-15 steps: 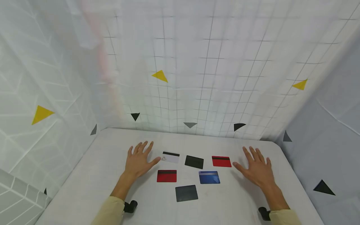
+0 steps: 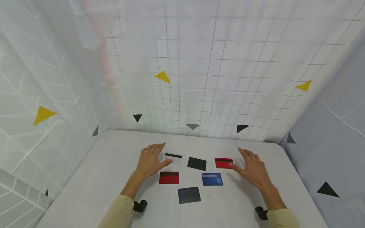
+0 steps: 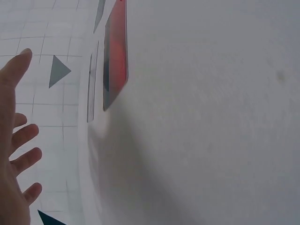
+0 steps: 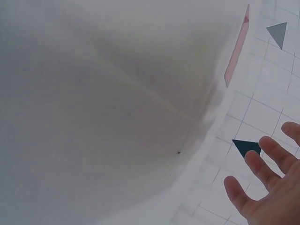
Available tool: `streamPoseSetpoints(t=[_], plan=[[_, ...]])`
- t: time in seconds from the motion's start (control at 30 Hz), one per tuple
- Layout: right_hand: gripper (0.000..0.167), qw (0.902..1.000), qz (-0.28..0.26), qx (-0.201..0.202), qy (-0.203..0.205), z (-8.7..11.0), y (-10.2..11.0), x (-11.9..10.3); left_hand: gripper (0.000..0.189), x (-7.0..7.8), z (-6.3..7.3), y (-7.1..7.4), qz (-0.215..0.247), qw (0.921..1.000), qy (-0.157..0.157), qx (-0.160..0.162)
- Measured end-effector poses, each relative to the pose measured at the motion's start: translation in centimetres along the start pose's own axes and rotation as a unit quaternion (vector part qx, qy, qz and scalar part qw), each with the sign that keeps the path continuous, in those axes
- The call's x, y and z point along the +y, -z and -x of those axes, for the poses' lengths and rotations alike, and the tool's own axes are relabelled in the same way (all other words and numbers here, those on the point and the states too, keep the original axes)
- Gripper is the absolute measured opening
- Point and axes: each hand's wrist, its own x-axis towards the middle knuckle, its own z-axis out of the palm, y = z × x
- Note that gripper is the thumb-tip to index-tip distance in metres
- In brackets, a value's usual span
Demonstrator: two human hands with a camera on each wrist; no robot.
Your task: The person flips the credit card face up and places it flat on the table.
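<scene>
Both my hands are released, with fingers spread and slightly bent; neither grasps anything. Left hand (image 2: 151, 161): held over the white table (image 2: 228, 209), thumb tip overlapping, in the head view, a white rectangular plastic-looking card with a black stripe (image 2: 174, 159). Contact cannot be told. Right hand (image 2: 252, 169): also over the table, thumb tip across the near edge area of a red rectangular plastic-looking card with a dark stripe (image 2: 222, 163); contact again cannot be told.

Other cards, all lying flat. About midway between my two thumbs: a black rectangular plastic-looking card (image 2: 196, 164). Nearer to me than my left thumb, a little to its right: a second red rectangular card, also dark-striped (image 2: 169, 178). Left of my right thumb and nearer to me: a blue rectangular glossy card with a silvery stripe (image 2: 212, 180). Between my hands, closest to me of the six: a dark grey rectangular card (image 2: 189, 195).

A small black device (image 2: 140, 206) sits at my left wrist, a similar one (image 2: 261, 213) at my right. Beyond both hands hangs a white sheet with grid lines (image 2: 194, 95).
</scene>
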Motion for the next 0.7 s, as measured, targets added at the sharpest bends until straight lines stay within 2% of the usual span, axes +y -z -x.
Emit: streamPoseSetpoints(t=[0.13, 0.43, 0.7], plan=[[0.097, 0.9999, -0.011, -0.012, 0.004, -0.2, -0.2, -0.7, 0.090, 0.7, -0.3, -0.2, 0.015, 0.9998, -0.009, -0.009], [0.095, 0.9988, -0.026, -0.039, 0.010, -0.7, -0.8, -2.3, 0.086, 1.8, -1.1, -1.6, 0.029, 0.9984, -0.035, -0.033], [0.090, 0.9969, -0.045, -0.062, 0.015, -1.1, -1.6, -3.6, 0.080, 3.2, -1.5, -2.4, 0.062, 0.9962, -0.039, -0.047]])
